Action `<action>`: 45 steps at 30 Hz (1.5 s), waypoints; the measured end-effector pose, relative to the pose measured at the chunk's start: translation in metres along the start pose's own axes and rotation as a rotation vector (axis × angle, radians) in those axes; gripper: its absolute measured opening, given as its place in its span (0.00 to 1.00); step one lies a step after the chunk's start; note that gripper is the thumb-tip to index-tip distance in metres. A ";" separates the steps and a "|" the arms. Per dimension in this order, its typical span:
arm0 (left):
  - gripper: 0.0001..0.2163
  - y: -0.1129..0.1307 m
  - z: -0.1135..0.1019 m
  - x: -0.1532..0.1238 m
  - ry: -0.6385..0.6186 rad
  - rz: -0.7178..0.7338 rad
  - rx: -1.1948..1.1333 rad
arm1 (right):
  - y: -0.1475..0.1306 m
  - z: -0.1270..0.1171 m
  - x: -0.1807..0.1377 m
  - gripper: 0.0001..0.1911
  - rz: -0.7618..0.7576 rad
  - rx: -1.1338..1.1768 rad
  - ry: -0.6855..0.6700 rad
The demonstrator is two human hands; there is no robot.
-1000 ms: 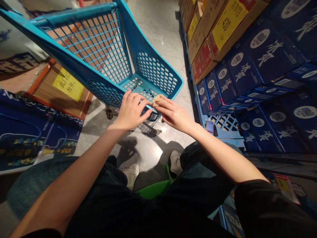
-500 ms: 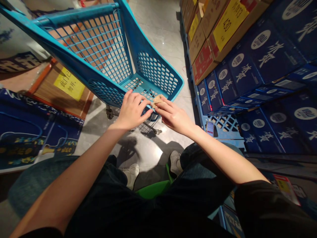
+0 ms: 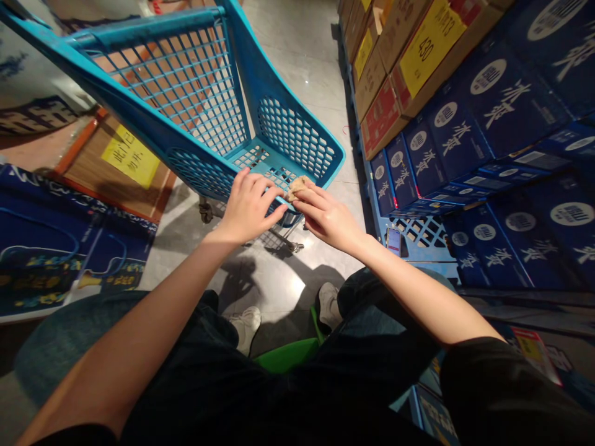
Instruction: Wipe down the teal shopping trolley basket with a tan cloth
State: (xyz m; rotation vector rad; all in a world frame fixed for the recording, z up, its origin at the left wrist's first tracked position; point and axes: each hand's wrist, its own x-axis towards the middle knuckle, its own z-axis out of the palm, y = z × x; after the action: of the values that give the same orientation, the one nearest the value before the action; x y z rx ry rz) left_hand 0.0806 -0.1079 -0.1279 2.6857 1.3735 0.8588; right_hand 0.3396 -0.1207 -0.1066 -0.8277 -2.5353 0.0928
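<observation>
A blue plastic shopping cart [image 3: 290,102] stands ahead of me, its near rim under both hands. My left hand [image 3: 248,207] grips that rim, fingers over the top and thumb on the near side. Beside it, my right hand [image 3: 330,217] presses a crumpled beige cloth [image 3: 298,186] against the rim near the front corner. Part of the cloth is hidden by the fingers.
Blue cartons [image 3: 450,136] and brown cardboard boxes [image 3: 395,68] are stacked on the right. A phone [image 3: 394,240] lies on a blue pallet [image 3: 425,248]. Green plastic [image 3: 288,356] shows between my legs. A yellow sign [image 3: 130,156] is at left.
My right hand and the cloth have slid very slightly right along the rim. My left hand and the cart look the same.
</observation>
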 end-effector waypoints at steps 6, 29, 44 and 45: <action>0.17 -0.001 0.000 0.000 0.003 0.003 -0.006 | 0.025 -0.005 0.002 0.22 0.036 0.032 -0.025; 0.17 0.001 0.000 0.002 -0.007 -0.026 -0.033 | 0.024 -0.005 0.001 0.22 0.133 -0.033 -0.011; 0.16 0.002 -0.001 0.002 -0.006 -0.029 -0.044 | 0.035 -0.007 0.001 0.20 0.149 -0.027 -0.005; 0.16 0.002 -0.001 0.002 -0.004 -0.029 -0.043 | 0.031 -0.006 0.000 0.20 0.148 -0.030 -0.009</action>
State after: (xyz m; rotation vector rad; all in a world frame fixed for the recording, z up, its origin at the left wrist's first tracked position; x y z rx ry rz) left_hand 0.0826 -0.1076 -0.1259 2.6273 1.3733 0.8705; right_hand 0.3594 -0.0954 -0.1072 -1.0283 -2.4871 0.1064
